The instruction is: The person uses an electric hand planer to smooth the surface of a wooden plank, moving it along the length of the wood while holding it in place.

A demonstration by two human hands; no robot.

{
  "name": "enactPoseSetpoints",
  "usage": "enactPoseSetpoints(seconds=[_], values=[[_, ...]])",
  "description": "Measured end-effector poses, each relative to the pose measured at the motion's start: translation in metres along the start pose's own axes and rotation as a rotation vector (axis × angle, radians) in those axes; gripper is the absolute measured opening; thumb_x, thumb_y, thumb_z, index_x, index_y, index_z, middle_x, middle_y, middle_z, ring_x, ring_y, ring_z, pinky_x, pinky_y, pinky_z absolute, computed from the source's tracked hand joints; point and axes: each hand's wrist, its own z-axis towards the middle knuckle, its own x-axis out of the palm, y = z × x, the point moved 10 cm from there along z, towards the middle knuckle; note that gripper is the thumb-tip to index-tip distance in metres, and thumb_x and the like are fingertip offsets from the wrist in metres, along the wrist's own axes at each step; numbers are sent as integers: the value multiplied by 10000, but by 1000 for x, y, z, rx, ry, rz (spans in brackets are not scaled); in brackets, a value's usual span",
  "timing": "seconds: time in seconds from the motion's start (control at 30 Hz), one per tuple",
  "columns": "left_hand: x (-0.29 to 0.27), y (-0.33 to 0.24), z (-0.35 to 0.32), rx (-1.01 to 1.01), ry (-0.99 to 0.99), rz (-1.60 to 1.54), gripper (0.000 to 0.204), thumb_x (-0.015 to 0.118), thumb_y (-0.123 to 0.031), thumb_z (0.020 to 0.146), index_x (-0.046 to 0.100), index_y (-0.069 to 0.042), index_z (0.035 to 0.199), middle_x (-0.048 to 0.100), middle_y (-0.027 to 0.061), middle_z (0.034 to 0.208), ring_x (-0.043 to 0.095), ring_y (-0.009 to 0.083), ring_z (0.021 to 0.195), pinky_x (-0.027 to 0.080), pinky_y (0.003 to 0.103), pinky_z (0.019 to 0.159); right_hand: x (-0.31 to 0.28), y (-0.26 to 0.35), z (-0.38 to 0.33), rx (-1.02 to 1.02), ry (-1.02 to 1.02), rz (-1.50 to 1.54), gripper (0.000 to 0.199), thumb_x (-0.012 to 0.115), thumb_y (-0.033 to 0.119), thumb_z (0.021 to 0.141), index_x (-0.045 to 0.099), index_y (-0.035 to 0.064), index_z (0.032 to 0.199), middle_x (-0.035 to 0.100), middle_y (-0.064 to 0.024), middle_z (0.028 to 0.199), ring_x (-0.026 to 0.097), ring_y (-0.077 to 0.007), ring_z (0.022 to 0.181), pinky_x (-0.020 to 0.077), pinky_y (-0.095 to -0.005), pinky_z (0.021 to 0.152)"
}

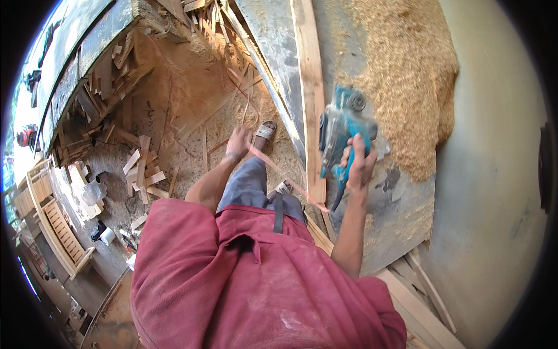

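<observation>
My right hand (361, 166) is wrapped around the handle of a teal electric hand planer (343, 131), slightly blurred by motion. The planer is over a long pale wooden board (310, 64) at the edge of the grey worktop (372, 232); whether it touches the board I cannot tell. From its rear, an orange power cord (285, 171) runs across in front of me to my left hand (237, 143). That hand is closed on the cord beside my left leg, its fingers partly hidden, and more cord loops beyond it.
A large heap of wood shavings (407, 75) covers the worktop's far right, beside a pale wall (488, 174). Offcuts (142, 168) and sawdust lie on the floor at left, near a wooden bench (61, 235). Another grey table (87, 46) stands at the far left.
</observation>
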Motion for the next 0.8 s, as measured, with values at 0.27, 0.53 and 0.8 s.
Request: enactPoseSetpoints(seconds=[0.27, 0.53, 0.8], values=[[95, 100, -194, -446, 162, -67, 359, 569, -345, 881, 714, -81, 1076, 697, 213, 1060, 660, 347, 1058, 509, 412, 904, -86, -140, -189, -8, -40, -277, 380, 613, 367, 915, 565, 34, 737, 519, -5, 560, 497, -97, 457, 388, -267, 425], [134, 21, -186, -241, 355, -13, 372, 520, -362, 924, 682, -114, 1149, 666, 221, 1147, 624, 375, 1113, 486, 434, 945, -96, -189, -262, -56, 10, -374, 450, 650, 400, 869, 639, -45, 800, 594, -174, 585, 628, -307, 545, 467, -414, 531], [117, 48, -237, -257, 126, -109, 326, 535, -289, 901, 688, -50, 1062, 664, 237, 1102, 621, 390, 1077, 488, 448, 925, -81, -157, -249, -190, -27, -439, 378, 636, 333, 879, 619, -36, 796, 557, -199, 612, 555, -306, 539, 436, -423, 550]])
